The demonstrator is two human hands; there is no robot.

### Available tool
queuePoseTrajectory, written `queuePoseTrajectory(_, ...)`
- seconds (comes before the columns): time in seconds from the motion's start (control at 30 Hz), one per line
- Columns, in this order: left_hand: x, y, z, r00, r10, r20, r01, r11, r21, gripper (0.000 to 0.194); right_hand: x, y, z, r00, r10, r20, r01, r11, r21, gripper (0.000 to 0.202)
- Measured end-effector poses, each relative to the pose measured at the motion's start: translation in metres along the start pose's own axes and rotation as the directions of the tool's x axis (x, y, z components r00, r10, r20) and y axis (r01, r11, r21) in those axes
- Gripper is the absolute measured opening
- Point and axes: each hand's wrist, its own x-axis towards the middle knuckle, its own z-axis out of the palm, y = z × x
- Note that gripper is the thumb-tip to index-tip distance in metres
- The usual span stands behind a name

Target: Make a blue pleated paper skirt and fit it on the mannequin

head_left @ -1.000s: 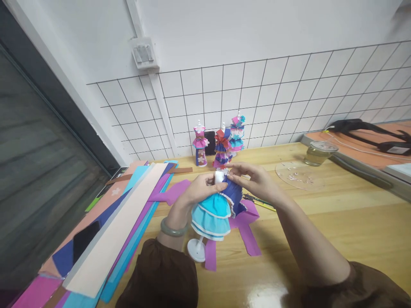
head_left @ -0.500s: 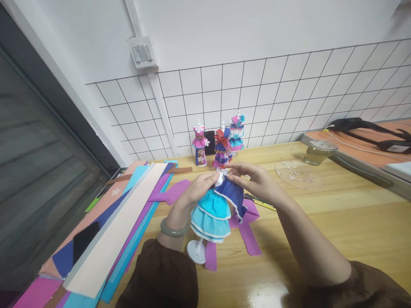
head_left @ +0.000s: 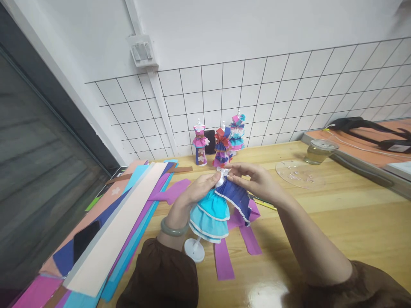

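A small white dress form on a round base leans to one side in front of me. It wears a tiered turquoise skirt with white edging. My left hand, with a bracelet on its wrist, grips the form's upper body from the left. With thumb and fingers my right hand pinches the top of a gathered dark blue crepe paper strip against the bodice. This strip has a white trim and hangs free to the right. The fingertips partly hide the bodice.
Dressed miniature forms stand by the wall with a dark phone-like object. Coloured paper sheets are stacked at left with a phone on them. Purple paper and scissors lie near the form. A clear plate and a cup are at right.
The form has tilted slightly more, its base shifting left. The blue strip's loose end has swung to the right, and more of the purple paper shows. Both hands keep their hold.
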Motion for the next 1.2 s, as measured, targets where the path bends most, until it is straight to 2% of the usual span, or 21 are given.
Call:
queuePoseTrajectory(0.17,0.0,0.0,-0.003,0.995,0.031,0.097,-0.041,0.993,0.11,0.047,0.0,-0.001,-0.001,1.0,-0.008,0.007,0.008,1.0,0.005,0.026)
queuePoseTrajectory(0.43,0.001,-0.003,-0.003,0.988,0.056,0.145,-0.066,0.995,0.069,0.042,0.0,-0.002,0.0,1.0,-0.002,0.015,0.002,1.0,0.0,0.023)
queuePoseTrajectory(0.77,0.001,0.001,-0.001,0.994,0.062,0.095,-0.062,0.998,-0.002,0.043,0.0,0.001,0.003,0.999,0.023,-0.023,-0.023,0.999,0.032,0.033)
queuePoseTrajectory(1.0,-0.002,0.002,-0.009,0.998,-0.025,0.066,0.033,0.991,-0.133,0.04,0.005,0.005,0.003,0.978,0.145,-0.148,-0.107,0.965,0.241,0.042)
queuePoseTrajectory(1.1,-0.003,0.001,-0.015,0.996,-0.072,0.047,0.08,0.974,-0.212,0.039,0.007,0.009,0.002,0.976,0.217,-0.033,-0.196,0.928,0.316,0.049)
queuePoseTrajectory(1.2,-0.004,0.001,-0.021,0.997,-0.065,0.047,0.077,0.947,-0.311,0.037,0.006,0.011,0.002,0.953,0.21,0.219,-0.283,0.874,0.395,0.054)
